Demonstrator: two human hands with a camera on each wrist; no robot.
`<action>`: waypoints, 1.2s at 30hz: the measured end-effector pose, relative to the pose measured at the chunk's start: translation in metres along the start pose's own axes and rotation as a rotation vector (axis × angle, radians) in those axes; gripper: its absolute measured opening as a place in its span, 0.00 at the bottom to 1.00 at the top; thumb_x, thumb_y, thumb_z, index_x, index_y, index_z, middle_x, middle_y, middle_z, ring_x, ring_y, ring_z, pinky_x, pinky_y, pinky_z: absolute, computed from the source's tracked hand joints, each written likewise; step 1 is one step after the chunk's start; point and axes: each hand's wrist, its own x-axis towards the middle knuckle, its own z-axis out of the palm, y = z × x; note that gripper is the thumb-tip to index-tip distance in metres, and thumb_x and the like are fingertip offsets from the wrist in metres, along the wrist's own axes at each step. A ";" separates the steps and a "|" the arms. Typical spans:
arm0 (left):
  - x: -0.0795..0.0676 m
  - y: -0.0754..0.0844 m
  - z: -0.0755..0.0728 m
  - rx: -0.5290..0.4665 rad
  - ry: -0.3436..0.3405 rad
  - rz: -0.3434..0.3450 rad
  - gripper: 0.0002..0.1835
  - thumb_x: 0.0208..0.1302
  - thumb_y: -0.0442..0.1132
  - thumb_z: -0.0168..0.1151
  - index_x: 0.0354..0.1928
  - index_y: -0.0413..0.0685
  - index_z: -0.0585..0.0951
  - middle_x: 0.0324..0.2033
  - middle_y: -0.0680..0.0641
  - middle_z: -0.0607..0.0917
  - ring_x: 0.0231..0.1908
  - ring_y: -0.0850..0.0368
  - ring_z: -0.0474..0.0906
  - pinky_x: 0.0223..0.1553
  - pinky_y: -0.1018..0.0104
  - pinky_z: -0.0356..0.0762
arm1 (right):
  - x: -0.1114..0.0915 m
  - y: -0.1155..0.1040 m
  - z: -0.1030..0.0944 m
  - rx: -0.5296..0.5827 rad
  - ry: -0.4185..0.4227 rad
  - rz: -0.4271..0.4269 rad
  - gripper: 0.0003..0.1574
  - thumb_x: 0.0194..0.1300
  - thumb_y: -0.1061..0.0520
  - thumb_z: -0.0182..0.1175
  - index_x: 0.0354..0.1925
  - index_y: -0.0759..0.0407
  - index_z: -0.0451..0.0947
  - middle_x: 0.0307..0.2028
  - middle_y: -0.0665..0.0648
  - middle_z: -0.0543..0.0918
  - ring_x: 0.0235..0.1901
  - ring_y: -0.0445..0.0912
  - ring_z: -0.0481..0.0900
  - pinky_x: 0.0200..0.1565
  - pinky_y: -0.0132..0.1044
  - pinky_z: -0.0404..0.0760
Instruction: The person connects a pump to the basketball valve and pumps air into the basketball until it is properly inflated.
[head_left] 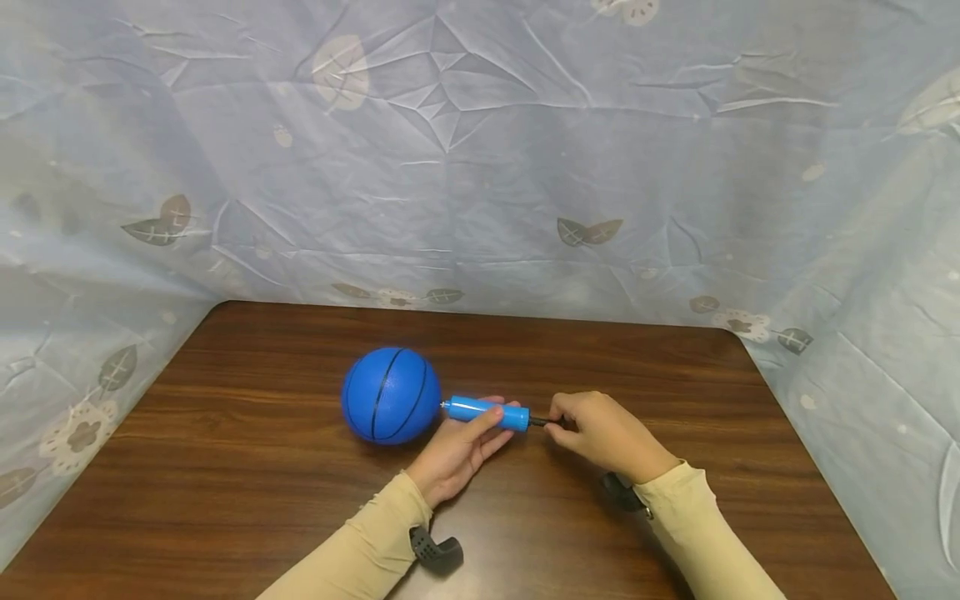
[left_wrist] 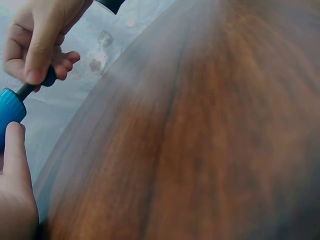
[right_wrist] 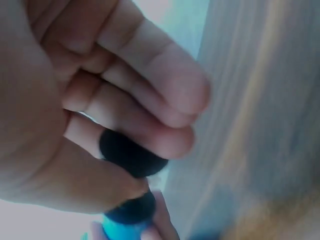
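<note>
A blue ball with black seam lines sits on the table, left of the hands. Close against its right side is the metal tip of a small blue hand pump, whose body my left hand grips with the thumb across the top. From the pump's right end a black rod runs to a black handle. My right hand pinches that handle between thumb and fingers. Whether the tip is inside the ball cannot be made out. In the left wrist view the blue pump end shows beside the left thumb.
The brown wood-grain table has rounded far corners. Pale blue cloth with leaf prints hangs behind it and along both sides. Each wrist wears a dark band.
</note>
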 end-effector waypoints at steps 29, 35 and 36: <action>-0.002 0.000 0.005 0.040 -0.019 -0.040 0.28 0.79 0.40 0.57 0.69 0.27 0.66 0.58 0.40 0.83 0.57 0.52 0.82 0.64 0.60 0.78 | 0.007 -0.022 0.016 -0.042 0.052 0.036 0.21 0.65 0.45 0.74 0.51 0.52 0.83 0.43 0.44 0.86 0.41 0.38 0.83 0.46 0.38 0.86; -0.002 0.001 0.006 0.021 -0.012 -0.025 0.29 0.79 0.41 0.58 0.70 0.27 0.65 0.56 0.40 0.83 0.55 0.50 0.83 0.63 0.58 0.79 | 0.009 -0.019 0.017 -0.039 0.108 0.000 0.18 0.64 0.47 0.74 0.48 0.53 0.84 0.41 0.45 0.86 0.39 0.38 0.83 0.45 0.38 0.86; -0.002 0.001 0.007 0.011 -0.007 -0.025 0.28 0.79 0.41 0.58 0.70 0.28 0.65 0.56 0.40 0.83 0.55 0.50 0.83 0.64 0.57 0.79 | 0.009 -0.019 0.018 -0.034 0.117 -0.004 0.18 0.64 0.48 0.74 0.48 0.53 0.84 0.42 0.45 0.86 0.39 0.38 0.82 0.45 0.38 0.86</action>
